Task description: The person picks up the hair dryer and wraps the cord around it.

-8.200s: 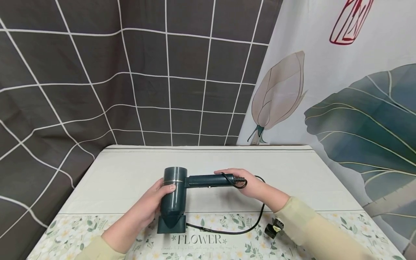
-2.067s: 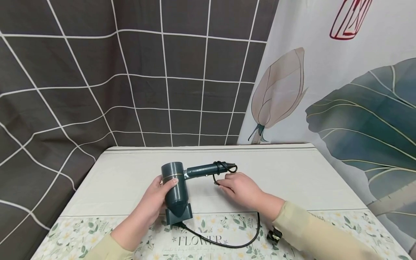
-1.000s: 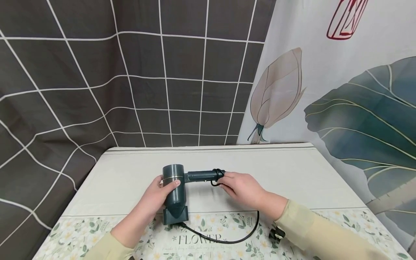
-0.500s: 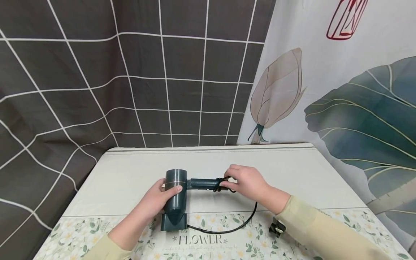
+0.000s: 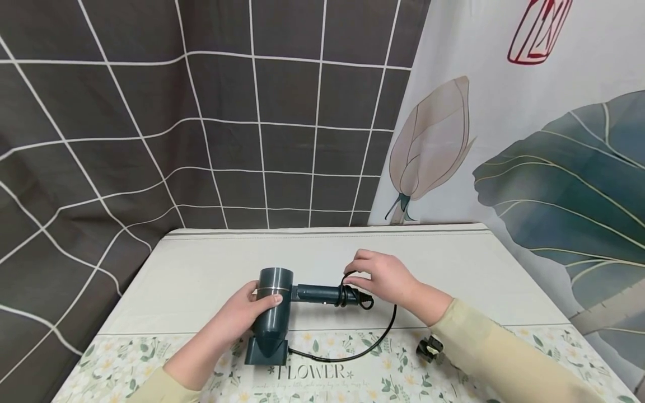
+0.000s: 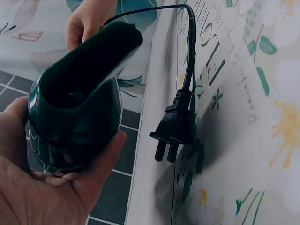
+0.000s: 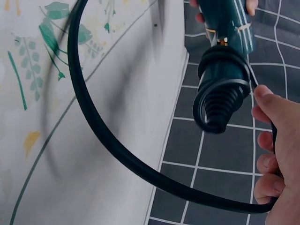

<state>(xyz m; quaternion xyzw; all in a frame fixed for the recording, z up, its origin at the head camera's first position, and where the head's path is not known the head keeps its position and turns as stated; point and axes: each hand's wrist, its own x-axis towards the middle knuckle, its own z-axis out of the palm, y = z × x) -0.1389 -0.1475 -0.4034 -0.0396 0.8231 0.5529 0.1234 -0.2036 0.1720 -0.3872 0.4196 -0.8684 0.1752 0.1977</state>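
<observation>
A dark green hair dryer point(image 5: 272, 322) is held up in front of me, barrel upright with the flat nozzle at the bottom and the handle pointing right. My left hand point(image 5: 237, 316) grips the barrel, thumb across its front. My right hand point(image 5: 385, 280) is just above the handle's end, pinching the black cord point(image 7: 122, 154) between thumb and fingers. Several cord turns point(image 5: 344, 295) circle the handle near its ribbed end. From the right hand the rest of the cord hangs in a wide arc. Its two-pin plug point(image 6: 176, 124) shows near the nozzle in the left wrist view.
Below lies a table with a white cloth point(image 5: 201, 268), its front part printed with flowers and the word FLOWER. A dark gridded curtain point(image 5: 216, 140) and a lotus-print curtain point(image 5: 504, 235) stand behind. A small black device point(image 5: 430, 348) is by my right sleeve.
The cord has gone from a loop to several turns round the handle's end. My right hand has circled from below the handle to above it. The dryer has dropped slightly.
</observation>
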